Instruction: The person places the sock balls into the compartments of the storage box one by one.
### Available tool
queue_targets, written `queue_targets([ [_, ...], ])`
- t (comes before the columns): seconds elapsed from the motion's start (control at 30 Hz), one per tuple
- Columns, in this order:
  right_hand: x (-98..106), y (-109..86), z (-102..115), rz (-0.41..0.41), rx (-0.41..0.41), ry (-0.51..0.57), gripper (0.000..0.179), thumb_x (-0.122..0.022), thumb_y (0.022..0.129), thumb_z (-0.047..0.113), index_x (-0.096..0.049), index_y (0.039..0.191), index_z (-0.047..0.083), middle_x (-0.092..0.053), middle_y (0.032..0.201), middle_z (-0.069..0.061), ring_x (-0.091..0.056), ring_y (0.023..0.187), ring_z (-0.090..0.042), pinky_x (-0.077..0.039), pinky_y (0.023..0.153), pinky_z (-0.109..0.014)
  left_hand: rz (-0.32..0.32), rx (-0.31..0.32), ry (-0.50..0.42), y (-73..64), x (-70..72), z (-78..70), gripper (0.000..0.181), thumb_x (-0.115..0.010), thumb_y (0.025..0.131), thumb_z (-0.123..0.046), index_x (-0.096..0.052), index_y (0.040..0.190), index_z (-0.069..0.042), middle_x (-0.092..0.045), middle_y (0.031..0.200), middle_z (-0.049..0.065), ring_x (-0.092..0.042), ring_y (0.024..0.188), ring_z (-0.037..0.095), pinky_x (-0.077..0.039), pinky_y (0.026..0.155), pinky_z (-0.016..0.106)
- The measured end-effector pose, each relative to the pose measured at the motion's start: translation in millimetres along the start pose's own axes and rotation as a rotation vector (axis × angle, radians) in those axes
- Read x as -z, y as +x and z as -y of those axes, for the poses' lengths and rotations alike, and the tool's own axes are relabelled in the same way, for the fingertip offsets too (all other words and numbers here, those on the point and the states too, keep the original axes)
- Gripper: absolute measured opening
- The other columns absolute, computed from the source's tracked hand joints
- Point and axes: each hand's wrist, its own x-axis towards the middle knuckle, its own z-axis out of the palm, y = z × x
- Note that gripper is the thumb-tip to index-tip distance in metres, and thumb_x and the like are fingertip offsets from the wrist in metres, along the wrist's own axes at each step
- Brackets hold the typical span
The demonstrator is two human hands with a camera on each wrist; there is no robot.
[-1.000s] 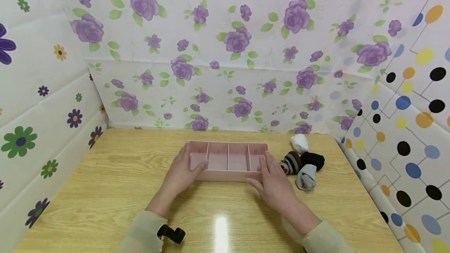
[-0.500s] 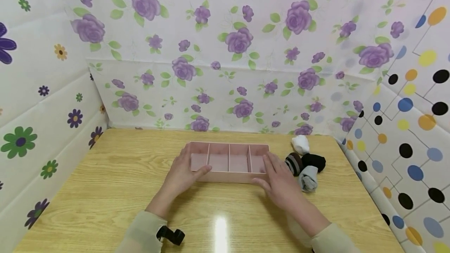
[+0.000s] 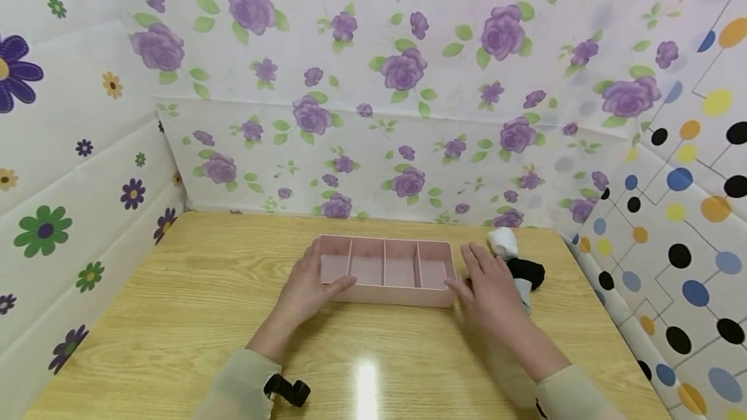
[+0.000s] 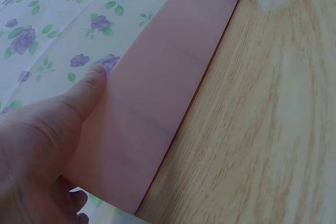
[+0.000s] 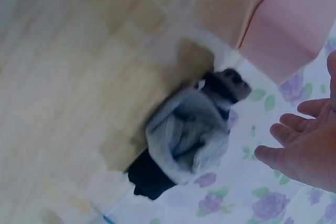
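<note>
A pink organizer box with several compartments in a row sits on the table, nothing inside them. My left hand holds its left end, thumb over the front rim and fingers around the side; the left wrist view shows the thumb at the rim too. Just off the box's right end is my right hand, fingers extended and holding nothing. Rolled socks lie beside that hand: a white one, a black one and a grey one partly hidden. A striped sock shows in the right wrist view.
The wood-grain table carries the box and socks. Behind it hangs a sheet with purple roses. Flower-print and dotted sheets close off the left and right sides.
My right hand has left the box's right end and moved right, now covering the striped sock in the head view. The left hand stays at its end; the view has shifted slightly.
</note>
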Motion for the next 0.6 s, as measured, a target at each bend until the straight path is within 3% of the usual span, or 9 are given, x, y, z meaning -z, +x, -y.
queue_targets([
  [0.6,19,15.4,-62,0.043,-0.133,-0.013,0.086,-0.062,0.113,0.049,-0.031,0.169,-0.008,-0.033,0.169,-0.037,-0.034,0.154,-0.059,-0.02,0.126,-0.076,0.007,-0.02,0.005,2.7,-2.1,4.2,0.122,-0.081,0.098,-0.057,-0.006,0.177,-0.002,-0.016,0.181,0.026,-0.025,0.162,0.054,-0.029,0.126,0.071],
])
